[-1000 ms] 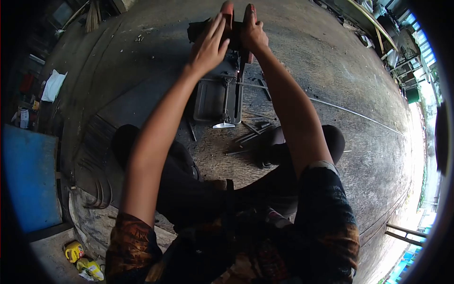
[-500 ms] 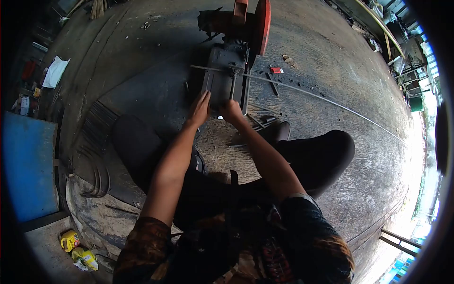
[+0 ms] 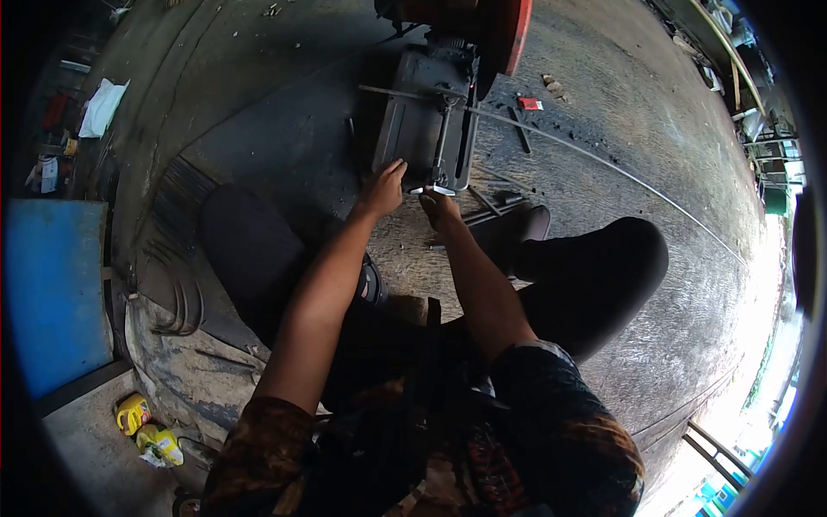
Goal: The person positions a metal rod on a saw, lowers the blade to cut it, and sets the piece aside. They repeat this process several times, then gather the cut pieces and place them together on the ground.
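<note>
In the head view, a cut-off saw with a red guard [image 3: 518, 34] stands on the floor in front of me. A long thin metal rod [image 3: 603, 162] lies across its dark base [image 3: 410, 142], held at the vise, and runs far out to the right. My right hand [image 3: 441, 209] is closed on the pale vise handle [image 3: 444, 190] at the near end of the vise screw [image 3: 441, 153]. My left hand [image 3: 382, 189] rests by the near left corner of the base, fingers stretched out, holding nothing.
Loose metal offcuts [image 3: 495, 207] lie right of the base, beside my foot. A small red packet [image 3: 531, 104] is farther right. Dark rods [image 3: 181, 194] lie in a bundle at left. A blue panel [image 3: 56, 293] and yellow containers [image 3: 133, 414] are at far left.
The view has tilted down, so the saw sits higher in the picture. My right hand has shifted on the vise handle, whose pale bar now shows crosswise. My left fingers have slid back toward the base's corner.
</note>
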Tool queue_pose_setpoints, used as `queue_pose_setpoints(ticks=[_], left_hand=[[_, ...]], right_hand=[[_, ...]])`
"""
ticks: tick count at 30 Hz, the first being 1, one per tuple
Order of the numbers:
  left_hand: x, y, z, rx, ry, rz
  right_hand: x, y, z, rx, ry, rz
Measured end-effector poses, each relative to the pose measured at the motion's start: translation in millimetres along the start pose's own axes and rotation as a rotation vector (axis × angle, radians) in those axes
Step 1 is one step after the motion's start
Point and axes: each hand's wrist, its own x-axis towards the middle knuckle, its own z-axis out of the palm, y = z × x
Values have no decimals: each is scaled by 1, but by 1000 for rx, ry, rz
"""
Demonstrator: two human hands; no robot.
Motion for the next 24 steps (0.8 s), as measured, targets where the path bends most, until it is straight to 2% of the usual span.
queue_pose_setpoints(ticks=[2,3,4,6,7,8,10,12,14,16,17,19,20,22,23,24], left_hand=[[3,-3,0,-5,5,-11],[1,-4,4,-16,10,-10],[-2,-4,7,-21,9,-10],[-2,-8,7,-23,-6,-13],[-2,-10,7,-20,-7,-8],[-3,-12,8,-21,-4,-43],[-5,-13,2,-18,-2,-83],[-5,-10,-1,-64,-14,-146],[-9,-7,-4,-42,-21,-119],[-13,-9,-4,-19,-32,-93],[-13,-10,-4,-45,-25,-98],[-11,-10,-8,-69,-17,-101],[-14,-10,-11,-70,-32,-117],[-11,-12,-11,-73,-41,-119],[-11,-12,-10,-73,-35,-137],[-11,-13,-8,-74,-28,-158]], right_hand=[[6,6,11,156,212,-175],[2,7,10,-138,252,-252],[-3,7,9,-139,257,-253],[-3,6,9,-102,199,-256],[2,1,3,-33,75,-132],[6,1,-3,-29,73,-131],[8,4,-9,14,-173,-72],[12,6,-6,22,-194,-44],[14,11,-5,31,-213,-14],[-1,15,3,47,-141,-155],[-2,17,7,48,-139,-151],[12,19,10,-350,135,-419],[15,22,4,-346,142,-412],[18,12,-1,-808,87,-455],[18,14,-3,-806,92,-462],[6,20,1,-867,250,-695]])
